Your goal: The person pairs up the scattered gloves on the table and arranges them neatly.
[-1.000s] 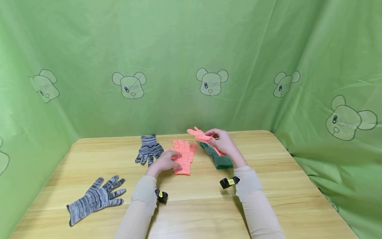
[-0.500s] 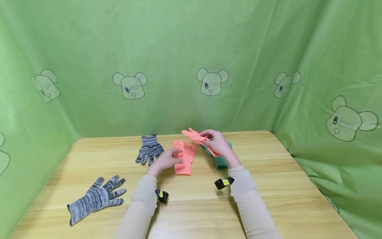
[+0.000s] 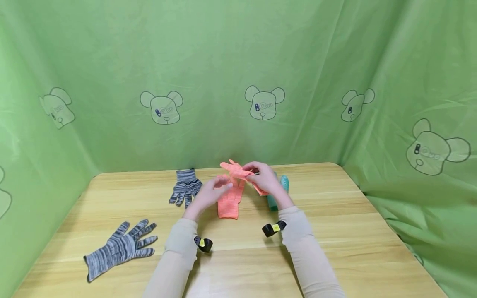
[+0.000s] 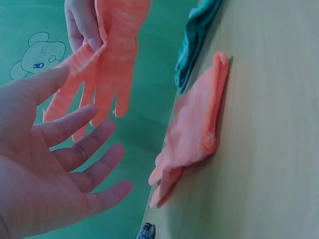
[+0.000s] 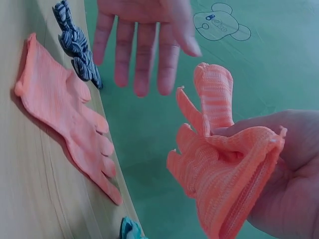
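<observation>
Raised over the table, an orange knitted glove point(image 5: 214, 164) is pinched near its cuff by my right hand point(image 3: 265, 179), fingers of the glove pointing left and away. Its mate, a second orange glove point(image 3: 228, 207), lies flat on the wood below. My left hand point(image 3: 209, 193) hovers above that flat glove, and in the left wrist view its fingers point(image 4: 94, 164) are spread and hold nothing. A gap separates them from the raised glove. Partly hidden behind my right hand is a green glove-like item point(image 3: 285, 183) on the table.
A grey-black striped glove point(image 3: 185, 187) lies at the back, left of the orange one. Another striped glove point(image 3: 121, 246) lies at front left. Green cloth point(image 3: 212, 62) with bear drawings walls the wooden table point(image 3: 354, 248) behind and at the sides.
My right hand has carried the raised orange glove leftward, over the flat one, uncovering more of the green item's right side. My left hand has moved slightly right and up.
</observation>
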Demonstrator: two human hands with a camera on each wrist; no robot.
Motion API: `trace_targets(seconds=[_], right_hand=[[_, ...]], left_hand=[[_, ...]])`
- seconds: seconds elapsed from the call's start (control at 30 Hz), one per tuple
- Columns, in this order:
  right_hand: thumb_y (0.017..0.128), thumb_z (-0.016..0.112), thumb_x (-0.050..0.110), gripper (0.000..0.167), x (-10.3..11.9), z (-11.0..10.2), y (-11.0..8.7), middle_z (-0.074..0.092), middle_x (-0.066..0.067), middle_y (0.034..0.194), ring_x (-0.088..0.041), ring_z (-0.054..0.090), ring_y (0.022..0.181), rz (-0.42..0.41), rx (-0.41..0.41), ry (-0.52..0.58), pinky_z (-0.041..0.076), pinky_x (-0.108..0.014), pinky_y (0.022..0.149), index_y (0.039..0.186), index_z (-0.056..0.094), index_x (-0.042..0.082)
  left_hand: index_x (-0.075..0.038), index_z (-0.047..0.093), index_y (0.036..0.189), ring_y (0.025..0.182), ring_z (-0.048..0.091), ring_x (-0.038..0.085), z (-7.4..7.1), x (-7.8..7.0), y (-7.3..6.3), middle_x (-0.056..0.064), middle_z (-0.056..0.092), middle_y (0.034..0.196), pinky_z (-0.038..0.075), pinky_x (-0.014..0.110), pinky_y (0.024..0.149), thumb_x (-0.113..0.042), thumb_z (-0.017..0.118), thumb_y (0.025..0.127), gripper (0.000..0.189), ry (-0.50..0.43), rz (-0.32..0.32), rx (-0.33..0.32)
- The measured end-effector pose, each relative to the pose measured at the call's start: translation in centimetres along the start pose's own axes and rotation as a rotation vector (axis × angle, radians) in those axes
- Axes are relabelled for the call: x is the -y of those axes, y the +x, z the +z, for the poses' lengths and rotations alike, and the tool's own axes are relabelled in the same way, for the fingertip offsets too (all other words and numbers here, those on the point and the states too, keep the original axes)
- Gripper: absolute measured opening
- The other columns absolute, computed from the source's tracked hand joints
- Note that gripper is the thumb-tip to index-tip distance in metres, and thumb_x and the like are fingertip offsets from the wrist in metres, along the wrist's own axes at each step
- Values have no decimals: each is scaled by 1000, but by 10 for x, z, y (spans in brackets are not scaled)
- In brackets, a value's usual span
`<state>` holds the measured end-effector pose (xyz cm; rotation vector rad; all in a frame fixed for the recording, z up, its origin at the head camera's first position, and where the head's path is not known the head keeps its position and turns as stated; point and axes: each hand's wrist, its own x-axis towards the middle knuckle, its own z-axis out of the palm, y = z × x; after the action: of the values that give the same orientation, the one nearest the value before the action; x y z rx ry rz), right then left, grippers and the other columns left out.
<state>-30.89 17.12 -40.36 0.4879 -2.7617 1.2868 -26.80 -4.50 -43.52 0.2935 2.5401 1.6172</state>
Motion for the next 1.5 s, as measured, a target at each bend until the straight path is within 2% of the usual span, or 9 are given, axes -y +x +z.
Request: trace_targets(seconds=[0.17,0.4,0.57,0.8,1.0,1.1,1.27,1.37,1.5], right_hand=[[87,67,6,28,6,7,1,69,-11,109,-25,63,99,-24,-6,21,52,-30,79,115,68,10],[85,66,3,30,10,17,1,69,-13,105,-25,62,95,-21,-14,65,51,-25,72,114,68,7],[85,65,3,30,9,24,1,69,-13,108,-26,63,97,-24,-12,65,54,-28,75,115,68,7],[86,64,0,29,13,32,-1,69,-13,106,-25,64,94,-62,-9,67,55,-29,76,113,68,7],[87,64,1,28,20,37,-4,69,-11,109,-24,64,94,-89,-5,57,56,-33,80,114,68,9],[87,65,1,30,22,40,-5,70,-9,110,-23,64,94,-105,-6,43,57,-35,82,115,69,10],[86,65,1,29,23,43,-6,70,-10,109,-23,65,95,-112,0,62,57,-35,84,114,69,9],[86,66,0,30,24,44,-6,70,-11,108,-24,65,97,-117,14,79,57,-35,85,115,68,8],[87,68,2,34,23,43,-5,69,-12,111,-25,64,101,-106,43,101,56,-36,87,120,65,7]], left_hand=[[-11,52,138,132,51,26,1,-8,-1,9,56,140,43,45,110,-55,59,91,65,-85,-18,-38],[-9,52,138,130,52,29,3,-12,-1,12,57,138,43,48,109,-52,56,94,61,-182,-52,-70],[-3,53,136,128,52,33,3,-16,-1,17,58,136,41,50,110,-45,54,98,56,-218,-51,-108],[0,58,123,116,60,35,9,-10,2,21,63,123,46,52,104,-34,51,101,41,-406,-61,-98],[0,53,127,120,58,42,11,-9,2,27,64,123,46,57,103,-35,46,103,43,-512,-75,-46],[0,55,125,118,60,43,11,-9,2,27,65,120,47,57,102,-31,45,104,39,-542,-76,-72],[-5,55,105,97,70,29,12,-8,3,16,69,104,48,54,102,-26,47,103,22,-599,-92,-141],[-3,57,109,86,70,17,11,-8,3,9,69,97,51,52,99,-24,47,103,23,-624,-89,-161],[3,57,124,82,69,12,10,-6,2,11,72,97,54,48,95,-20,46,103,33,-640,-66,-176]])
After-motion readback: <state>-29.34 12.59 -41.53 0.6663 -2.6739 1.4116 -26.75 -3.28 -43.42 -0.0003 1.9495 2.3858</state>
